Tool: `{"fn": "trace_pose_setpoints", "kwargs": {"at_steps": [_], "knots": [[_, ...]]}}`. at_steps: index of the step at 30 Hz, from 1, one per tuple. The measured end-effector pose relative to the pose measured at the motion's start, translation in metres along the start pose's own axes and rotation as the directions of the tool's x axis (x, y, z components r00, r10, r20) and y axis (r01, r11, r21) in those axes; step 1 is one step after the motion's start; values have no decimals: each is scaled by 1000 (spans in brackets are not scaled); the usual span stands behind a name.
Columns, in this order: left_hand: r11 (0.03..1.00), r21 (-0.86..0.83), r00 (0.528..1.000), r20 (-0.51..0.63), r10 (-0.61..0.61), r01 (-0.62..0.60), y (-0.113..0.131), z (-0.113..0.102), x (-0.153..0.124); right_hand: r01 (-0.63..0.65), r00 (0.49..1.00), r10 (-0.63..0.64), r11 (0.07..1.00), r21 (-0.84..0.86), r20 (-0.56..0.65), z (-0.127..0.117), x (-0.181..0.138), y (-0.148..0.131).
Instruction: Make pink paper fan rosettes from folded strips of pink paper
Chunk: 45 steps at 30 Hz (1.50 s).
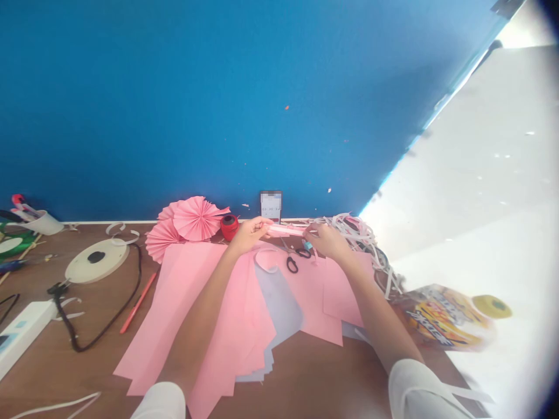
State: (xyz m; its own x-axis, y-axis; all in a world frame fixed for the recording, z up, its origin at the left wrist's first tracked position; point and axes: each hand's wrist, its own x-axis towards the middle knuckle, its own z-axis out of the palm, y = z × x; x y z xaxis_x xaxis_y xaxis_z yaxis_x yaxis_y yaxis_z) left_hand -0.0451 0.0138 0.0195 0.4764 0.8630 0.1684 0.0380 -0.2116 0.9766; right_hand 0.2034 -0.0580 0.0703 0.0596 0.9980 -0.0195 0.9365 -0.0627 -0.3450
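Observation:
Between my two hands a narrow folded strip of pink paper (286, 231) is stretched level above the table. My left hand (252, 234) pinches its left end, and my right hand (325, 240) grips the right end. Just below lie scissors (292, 265) with black handles, partly hidden by the strip and paper. Pink paper sheets (227, 326) spread under my forearms, with grey-blue paper (282, 302) among them. Behind my left hand rest pleated pink paper rosettes (198, 220), beside a red round object (229, 227).
A phone (271, 205) leans against the blue wall (244, 105). Paper scraps (356, 230) pile at the back right, near a bottle with a yellow cap (454, 317). To the left are a red pencil (138, 302), a white disc with a cable (96, 261), a power strip (26, 331) and a cup (43, 223).

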Motion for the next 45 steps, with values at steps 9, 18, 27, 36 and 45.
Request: {"fn": "trace_pose_setpoints", "kwargs": {"at_steps": [9,18,27,36,45], "knots": [[998,50,999,-21,34,-33,7,5,-3,-68,998,68,995,-71,-3,5,3,1],[998,26,998,-19,54,-53,9,8,-4,-53,998,54,996,-67,22,6,3,3],[998,7,998,-18,59,-59,12,10,-4,-70,997,72,996,-56,29,6,2,2],[998,-56,998,48,37,-35,33,9,-12,111,989,-119,989,95,84,-1,1,6],[999,-38,997,76,-6,9,33,-2,-15,191,973,-215,956,222,88,5,9,11]]}}
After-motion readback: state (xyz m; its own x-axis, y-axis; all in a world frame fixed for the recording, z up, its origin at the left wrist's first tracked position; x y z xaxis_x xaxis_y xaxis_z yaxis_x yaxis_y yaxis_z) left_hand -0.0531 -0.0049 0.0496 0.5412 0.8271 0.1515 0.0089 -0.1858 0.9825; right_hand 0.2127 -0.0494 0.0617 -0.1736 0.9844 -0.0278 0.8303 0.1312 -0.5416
